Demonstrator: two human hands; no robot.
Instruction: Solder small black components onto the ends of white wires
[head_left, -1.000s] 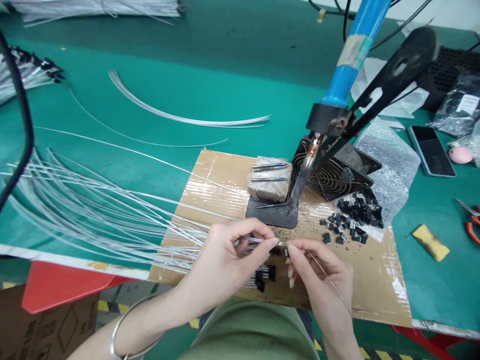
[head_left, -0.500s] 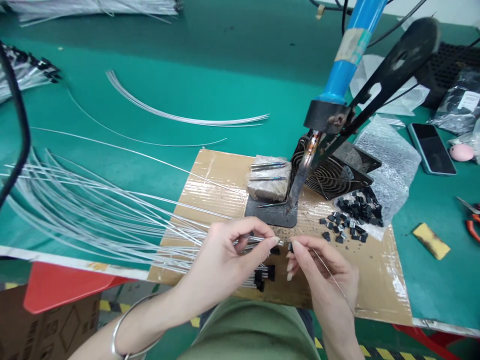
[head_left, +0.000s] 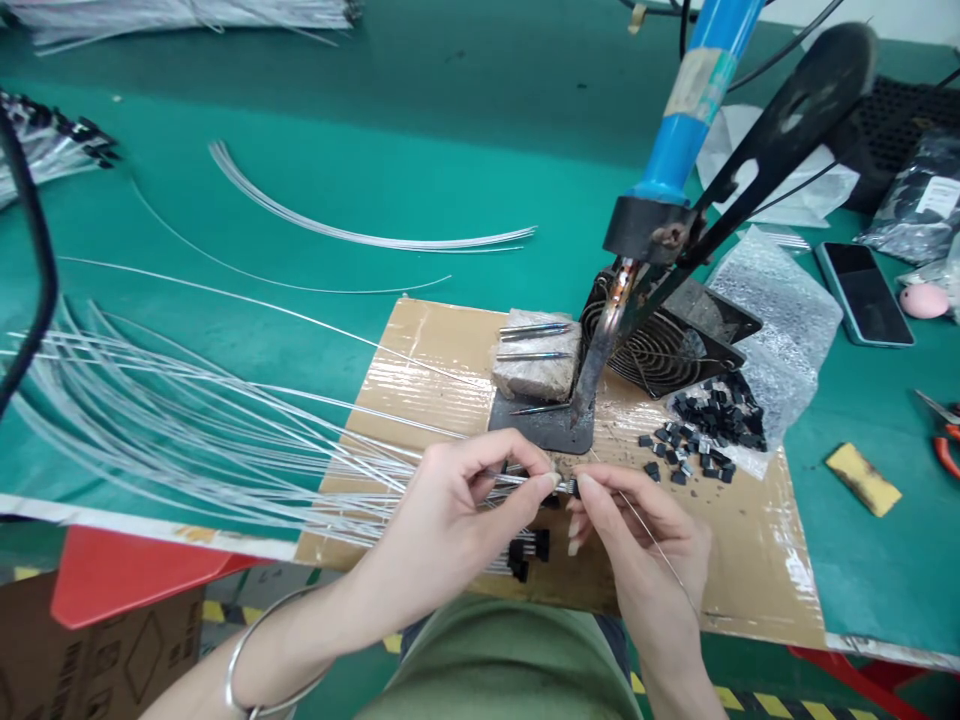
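My left hand [head_left: 480, 510] pinches the end of some thin white wires between thumb and forefinger. Facing it, my right hand [head_left: 649, 540] grips a small black connector [head_left: 575, 487] whose edge meets the wire ends; whether they are joined I cannot tell. A thin strand of solder wire [head_left: 660, 552] also runs through the right hand. Beneath the left hand lie white wires [head_left: 352, 490] with black connectors [head_left: 529, 550] on their ends. Above both hands stands a soldering iron [head_left: 667, 150], its tip pointing down over a dark metal plate [head_left: 540, 432].
Loose black connectors [head_left: 720, 415] lie by a bubble-wrap bag [head_left: 784, 320]. A fan [head_left: 645, 345] stands behind the iron, and a wrapped block [head_left: 534, 375] holds metal tips. Rightward are a phone [head_left: 862, 290], a yellow sponge [head_left: 862, 480] and pliers [head_left: 945, 435]. Cardboard [head_left: 750, 560] covers the bench front.
My right hand has moved slightly left, bringing the black connector up to the wire ends. My left hand keeps nearly the same place.
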